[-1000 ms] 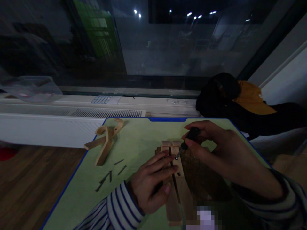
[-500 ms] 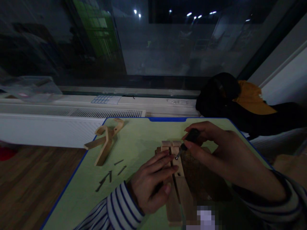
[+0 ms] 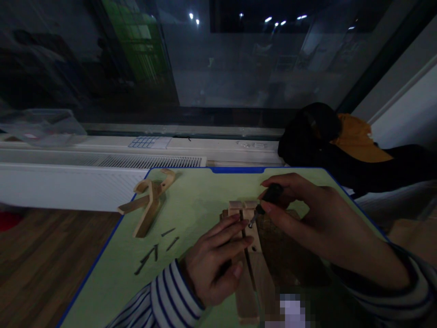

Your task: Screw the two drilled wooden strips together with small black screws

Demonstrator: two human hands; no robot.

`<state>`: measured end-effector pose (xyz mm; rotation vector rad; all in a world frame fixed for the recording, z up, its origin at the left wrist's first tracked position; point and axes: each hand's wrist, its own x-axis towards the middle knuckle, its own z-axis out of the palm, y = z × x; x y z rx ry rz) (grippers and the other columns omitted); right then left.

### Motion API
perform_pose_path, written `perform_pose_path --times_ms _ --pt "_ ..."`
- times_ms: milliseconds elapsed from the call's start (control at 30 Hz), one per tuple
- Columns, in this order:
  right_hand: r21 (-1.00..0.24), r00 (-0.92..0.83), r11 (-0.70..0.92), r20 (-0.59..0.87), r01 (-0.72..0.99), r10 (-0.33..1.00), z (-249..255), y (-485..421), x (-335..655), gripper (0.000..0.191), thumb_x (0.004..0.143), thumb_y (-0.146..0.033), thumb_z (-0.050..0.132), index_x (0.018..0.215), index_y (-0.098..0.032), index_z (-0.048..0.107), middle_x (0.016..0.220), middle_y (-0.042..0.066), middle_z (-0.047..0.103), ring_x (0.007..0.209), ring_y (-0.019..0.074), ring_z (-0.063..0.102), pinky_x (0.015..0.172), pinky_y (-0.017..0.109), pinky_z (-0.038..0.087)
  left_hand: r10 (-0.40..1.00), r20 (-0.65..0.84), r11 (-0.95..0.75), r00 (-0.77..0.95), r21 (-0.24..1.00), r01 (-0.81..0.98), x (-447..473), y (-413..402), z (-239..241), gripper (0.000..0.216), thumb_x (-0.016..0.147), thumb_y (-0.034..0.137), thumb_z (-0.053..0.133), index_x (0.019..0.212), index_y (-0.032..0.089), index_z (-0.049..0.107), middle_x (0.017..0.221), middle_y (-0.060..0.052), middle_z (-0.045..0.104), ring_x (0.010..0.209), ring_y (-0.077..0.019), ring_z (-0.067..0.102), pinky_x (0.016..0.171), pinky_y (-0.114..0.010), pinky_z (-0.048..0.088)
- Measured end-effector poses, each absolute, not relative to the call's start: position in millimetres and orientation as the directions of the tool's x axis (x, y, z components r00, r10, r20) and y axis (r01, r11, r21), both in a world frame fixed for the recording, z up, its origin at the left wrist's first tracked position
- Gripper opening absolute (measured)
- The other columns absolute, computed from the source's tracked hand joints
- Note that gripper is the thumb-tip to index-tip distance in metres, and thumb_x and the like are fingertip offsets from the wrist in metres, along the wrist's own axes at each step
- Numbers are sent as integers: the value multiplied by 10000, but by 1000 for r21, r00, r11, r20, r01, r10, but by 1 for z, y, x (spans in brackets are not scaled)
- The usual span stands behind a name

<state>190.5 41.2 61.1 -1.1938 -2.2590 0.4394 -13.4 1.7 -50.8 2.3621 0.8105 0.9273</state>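
Observation:
Two long light-wood pieces (image 3: 246, 291) lie side by side on the green table, with a narrow gap between them. My left hand (image 3: 218, 259) rests flat over them, its fingers stretched across the gap. In my right hand (image 3: 307, 223) is a screwdriver with a dark handle (image 3: 273, 193), gripped between thumb and fingers. Its tilted shaft meets a hole or screw head in the right wood piece; which one I cannot tell. Another dark hole shows a little nearer to me. Under the wood lies a brown block or board (image 3: 280, 250), partly hidden by my right hand.
Several screws (image 3: 155, 253) are scattered left of my left hand. Behind them lie curved wooden parts (image 3: 150, 202) at the table's left edge. A radiator (image 3: 85, 177) and a windowsill (image 3: 215, 146) run behind the table (image 3: 194, 191). A dark bag and an orange cap (image 3: 362, 139) sit back right.
The view has shifted very slightly. Both hands, the screwdriver and the wood stay in almost the same place.

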Motion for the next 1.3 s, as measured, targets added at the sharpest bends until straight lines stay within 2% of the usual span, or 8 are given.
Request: perform_pose_path --times_ms 233,467,633,967,1300 --pt "-534 -440 543 320 648 839 56 40 191 309 837 -311 550 1135 -276 474 712 -53 651 604 101 629 420 162 415 670 439 -714 598 602 358 -14 1 -51 464 798 225 412 1223 81 528 1371 -167 429 1339 -270 253 1046 -526 276" --pt "-597 -440 533 310 600 843 52 41 190 388 834 -287 558 1203 -283 438 838 -27 674 641 122 647 447 180 455 670 439 -711 598 610 350 -14 1 -52 454 819 247 406 1234 101 518 1365 -159 438 1335 -277 261 1038 -544 275" --pt "-581 -449 547 320 603 834 51 41 192 462 842 -291 552 1274 -292 390 763 -26 663 600 133 634 420 195 435 666 440 -714 603 610 344 -14 1 -52 459 831 274 402 1247 109 505 1373 -156 428 1338 -288 252 1031 -561 273" --pt "-557 -462 567 333 607 822 52 42 189 423 847 -282 556 1246 -317 419 753 -49 655 624 114 638 457 180 446 661 447 -720 602 603 343 -14 1 -52 461 815 251 420 1242 104 513 1357 -165 445 1334 -284 263 1042 -541 275" --pt "-541 -453 573 352 615 819 51 41 191 401 836 -311 569 1214 -304 435 748 -26 663 638 153 651 456 222 457 662 450 -718 599 610 336 -14 2 -53 461 823 264 415 1248 110 506 1368 -155 434 1332 -286 264 1037 -543 279"
